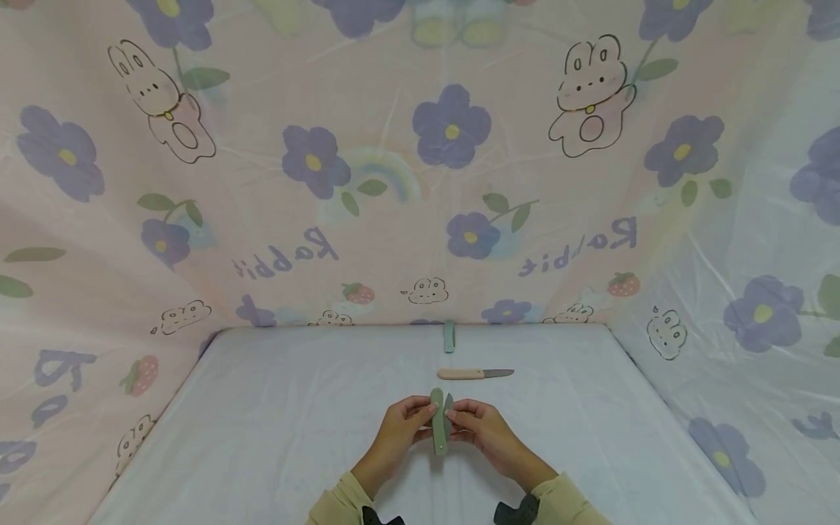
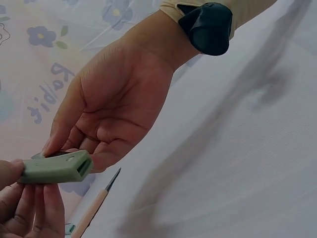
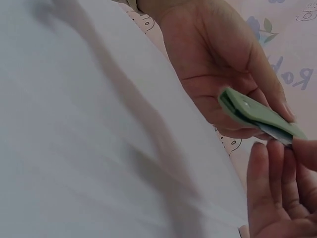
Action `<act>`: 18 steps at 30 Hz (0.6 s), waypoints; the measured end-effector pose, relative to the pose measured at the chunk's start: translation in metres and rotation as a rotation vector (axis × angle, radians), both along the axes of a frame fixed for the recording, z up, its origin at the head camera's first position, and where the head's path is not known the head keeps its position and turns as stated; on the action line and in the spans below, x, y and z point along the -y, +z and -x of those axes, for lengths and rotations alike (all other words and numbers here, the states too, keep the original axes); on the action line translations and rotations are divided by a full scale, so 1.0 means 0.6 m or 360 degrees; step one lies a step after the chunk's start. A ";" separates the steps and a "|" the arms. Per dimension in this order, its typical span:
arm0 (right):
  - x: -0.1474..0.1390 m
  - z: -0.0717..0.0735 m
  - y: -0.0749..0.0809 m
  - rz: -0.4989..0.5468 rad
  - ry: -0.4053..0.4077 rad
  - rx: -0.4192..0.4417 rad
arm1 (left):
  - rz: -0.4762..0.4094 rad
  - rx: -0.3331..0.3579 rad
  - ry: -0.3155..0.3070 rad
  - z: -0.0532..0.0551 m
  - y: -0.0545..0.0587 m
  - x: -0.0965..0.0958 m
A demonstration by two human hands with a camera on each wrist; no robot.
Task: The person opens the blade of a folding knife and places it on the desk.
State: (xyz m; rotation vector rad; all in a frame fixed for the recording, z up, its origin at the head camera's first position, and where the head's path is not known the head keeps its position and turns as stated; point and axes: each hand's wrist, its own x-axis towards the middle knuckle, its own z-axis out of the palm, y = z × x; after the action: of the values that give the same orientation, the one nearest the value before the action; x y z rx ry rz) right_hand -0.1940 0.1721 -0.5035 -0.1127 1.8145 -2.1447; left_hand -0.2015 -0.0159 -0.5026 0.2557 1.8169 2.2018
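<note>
A green-handled folding knife point(image 1: 438, 430) is held up between both hands above the front of the table. My left hand point(image 1: 399, 429) grips its handle, thumb on the near side and fingers behind. The thumb and fingers of my right hand point(image 1: 484, 426) pinch the grey blade point(image 1: 449, 402), which lies close alongside the handle, slightly apart from it. In the right wrist view, the blade point(image 3: 276, 133) shows beside the slotted handle point(image 3: 252, 110). The handle's slotted end point(image 2: 83, 167) faces the camera in the left wrist view. Fingers partly cover the blade.
Just beyond the hands lies a beige-handled knife point(image 1: 461, 374), its blade extended to the right. Farther back, a teal folded knife point(image 1: 449, 338) lies near the rear edge. The white-covered table point(image 1: 295, 408) is enclosed by hanging printed fabric point(image 1: 394, 240).
</note>
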 end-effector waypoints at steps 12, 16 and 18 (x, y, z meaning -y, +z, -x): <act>-0.013 0.002 -0.006 -0.0018 -0.0026 -0.0001 | -0.0025 0.0062 0.0043 0.002 -0.003 0.001; -0.018 0.000 -0.003 -0.0020 -0.0043 -0.0011 | -0.0053 0.0073 0.0047 0.003 -0.004 0.001; -0.021 -0.002 -0.001 -0.0028 -0.0053 -0.0020 | -0.0063 0.0086 0.0050 0.003 -0.005 0.001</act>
State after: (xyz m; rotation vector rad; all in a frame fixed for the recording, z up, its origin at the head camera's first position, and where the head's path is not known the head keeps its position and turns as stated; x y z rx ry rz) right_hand -0.1930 0.1846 -0.5043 -0.0924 1.8544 -2.1550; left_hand -0.2030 -0.0168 -0.5055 0.1749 1.7624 2.2455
